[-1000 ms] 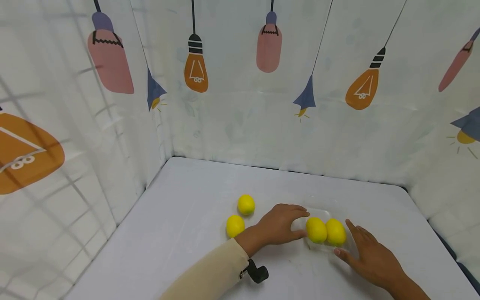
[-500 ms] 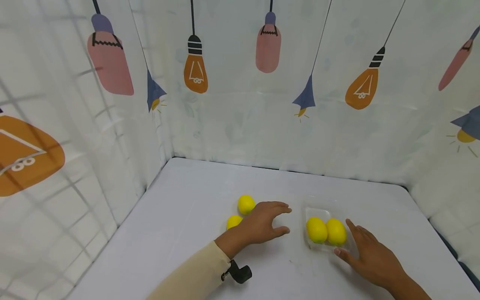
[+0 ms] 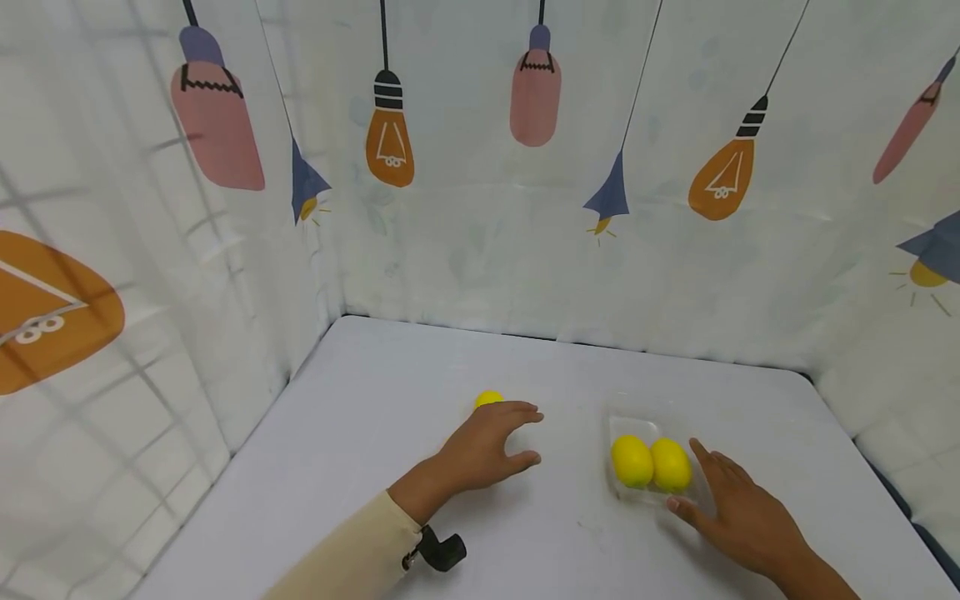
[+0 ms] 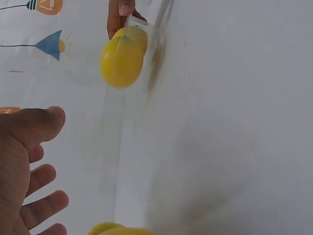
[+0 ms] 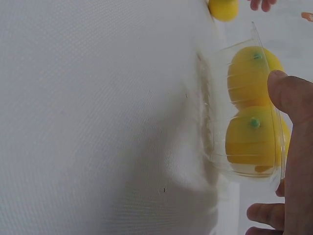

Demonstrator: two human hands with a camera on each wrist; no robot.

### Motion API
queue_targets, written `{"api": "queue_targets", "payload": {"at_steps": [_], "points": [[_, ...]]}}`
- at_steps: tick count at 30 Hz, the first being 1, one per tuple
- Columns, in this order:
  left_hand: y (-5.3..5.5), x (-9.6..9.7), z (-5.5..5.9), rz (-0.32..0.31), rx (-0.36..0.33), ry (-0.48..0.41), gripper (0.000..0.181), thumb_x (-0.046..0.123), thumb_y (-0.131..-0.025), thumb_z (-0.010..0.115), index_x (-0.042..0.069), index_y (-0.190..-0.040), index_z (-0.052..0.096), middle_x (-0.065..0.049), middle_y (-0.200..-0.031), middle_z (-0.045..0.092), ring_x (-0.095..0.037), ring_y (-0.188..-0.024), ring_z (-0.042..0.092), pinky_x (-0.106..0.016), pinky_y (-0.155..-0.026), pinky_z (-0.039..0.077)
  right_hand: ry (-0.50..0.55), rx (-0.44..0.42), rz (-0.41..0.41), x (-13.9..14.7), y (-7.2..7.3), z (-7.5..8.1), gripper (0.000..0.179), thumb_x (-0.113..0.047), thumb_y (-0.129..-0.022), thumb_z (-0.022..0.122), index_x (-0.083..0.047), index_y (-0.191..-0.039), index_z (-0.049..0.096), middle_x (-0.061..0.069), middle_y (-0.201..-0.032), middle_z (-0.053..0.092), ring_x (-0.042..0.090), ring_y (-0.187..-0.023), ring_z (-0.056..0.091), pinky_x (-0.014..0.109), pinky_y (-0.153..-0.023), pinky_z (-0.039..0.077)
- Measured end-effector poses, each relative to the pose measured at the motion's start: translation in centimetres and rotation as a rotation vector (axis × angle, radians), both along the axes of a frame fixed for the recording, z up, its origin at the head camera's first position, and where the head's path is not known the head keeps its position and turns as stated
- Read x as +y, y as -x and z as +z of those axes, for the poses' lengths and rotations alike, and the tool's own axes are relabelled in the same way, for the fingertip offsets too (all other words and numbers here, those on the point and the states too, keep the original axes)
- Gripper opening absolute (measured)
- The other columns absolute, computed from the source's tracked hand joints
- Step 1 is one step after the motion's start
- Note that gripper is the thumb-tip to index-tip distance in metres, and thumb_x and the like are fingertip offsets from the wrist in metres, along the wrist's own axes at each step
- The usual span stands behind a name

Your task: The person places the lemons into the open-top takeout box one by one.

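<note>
Two yellow lemons (image 3: 632, 461) (image 5: 250, 139) with small green tips sit side by side in a clear plastic container (image 3: 633, 427) on the table. My right hand (image 3: 746, 512) is at the container's right side; in the right wrist view its thumb (image 5: 288, 93) lies at the rim, fingers extended. Left of the container, my left hand (image 3: 483, 450) hovers over the table with fingers spread and nothing in them. Behind it a loose lemon (image 3: 489, 399) shows only its top, and a second loose one is hidden in the head view. Yellow tops of lemons (image 4: 122, 230) edge into the left wrist view.
The white table (image 3: 420, 367) ends at a pale curtain (image 3: 480, 250) printed with lamps and bulbs, which also hangs along the left and right sides. A black device (image 3: 442, 552) is strapped at the left wrist, by a beige sleeve (image 3: 345, 554).
My left hand has moved left from beside the container to the loose lemons, covering one and part of the other. The right hand and the lemons in the container have stayed in place.
</note>
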State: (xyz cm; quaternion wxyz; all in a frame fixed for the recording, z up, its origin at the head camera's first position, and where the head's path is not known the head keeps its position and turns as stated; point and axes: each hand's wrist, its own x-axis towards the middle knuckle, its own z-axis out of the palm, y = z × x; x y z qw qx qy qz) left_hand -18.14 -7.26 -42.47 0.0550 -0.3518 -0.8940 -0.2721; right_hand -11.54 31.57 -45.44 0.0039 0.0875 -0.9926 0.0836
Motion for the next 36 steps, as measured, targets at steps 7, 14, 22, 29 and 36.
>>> {"api": "queue_targets", "payload": {"at_steps": [7, 14, 22, 29, 36], "points": [[-0.5, -2.2, -0.3, 0.053, -0.02, -0.012, 0.055, 0.032, -0.091, 0.08, 0.012, -0.138, 0.063, -0.001, -0.141, 0.06, -0.019, -0.133, 0.053, -0.042, -0.111, 0.043, -0.016, 0.004, -0.006, 0.2, 0.2, 0.0, 0.105, -0.075, -0.091, 0.055, 0.001, -0.158, 0.027, 0.039, -0.144, 0.044, 0.053, -0.128, 0.047, 0.067, -0.082, 0.052], [-1.0, -4.1, -0.9, 0.126, -0.041, -0.019, 0.057, 0.03, -0.086, 0.084, 0.012, -0.136, 0.064, -0.002, -0.138, 0.062, -0.024, -0.132, 0.054, -0.045, -0.11, 0.043, -0.01, 0.005, -0.001, 0.3, 0.1, 0.0, 0.105, -0.075, -0.091, 0.055, 0.0, -0.158, 0.027, 0.039, -0.145, 0.044, 0.054, -0.129, 0.046, 0.068, -0.081, 0.052], [-1.7, -5.5, -1.3, 0.182, -0.064, -0.018, 0.062, 0.033, -0.083, 0.087, 0.013, -0.136, 0.063, -0.003, -0.142, 0.058, -0.026, -0.133, 0.052, -0.047, -0.112, 0.041, -0.012, -0.008, -0.013, 0.4, 0.1, 0.2, 0.105, -0.076, -0.09, 0.055, 0.0, -0.158, 0.027, 0.039, -0.144, 0.044, 0.053, -0.129, 0.047, 0.067, -0.081, 0.052], [-2.1, -6.3, -1.7, 0.213, -0.102, -0.021, 0.065, 0.032, -0.081, 0.088, 0.012, -0.138, 0.062, -0.004, -0.142, 0.058, -0.028, -0.132, 0.053, -0.049, -0.111, 0.042, 0.014, 0.007, 0.0, 0.4, 0.0, 0.0, 0.104, -0.075, -0.091, 0.055, -0.003, -0.16, 0.024, 0.037, -0.146, 0.044, 0.052, -0.131, 0.046, 0.068, -0.081, 0.051], [-2.6, -6.8, -2.5, 0.244, -0.115, 0.019, 0.069, 0.036, -0.081, 0.087, 0.012, -0.139, 0.06, -0.004, -0.143, 0.057, -0.028, -0.131, 0.053, -0.049, -0.11, 0.043, 0.021, 0.01, 0.01, 0.5, 0.0, -0.3, 0.104, -0.073, -0.092, 0.055, -0.003, -0.161, 0.022, 0.038, -0.146, 0.043, 0.053, -0.13, 0.045, 0.068, -0.079, 0.051]]}}
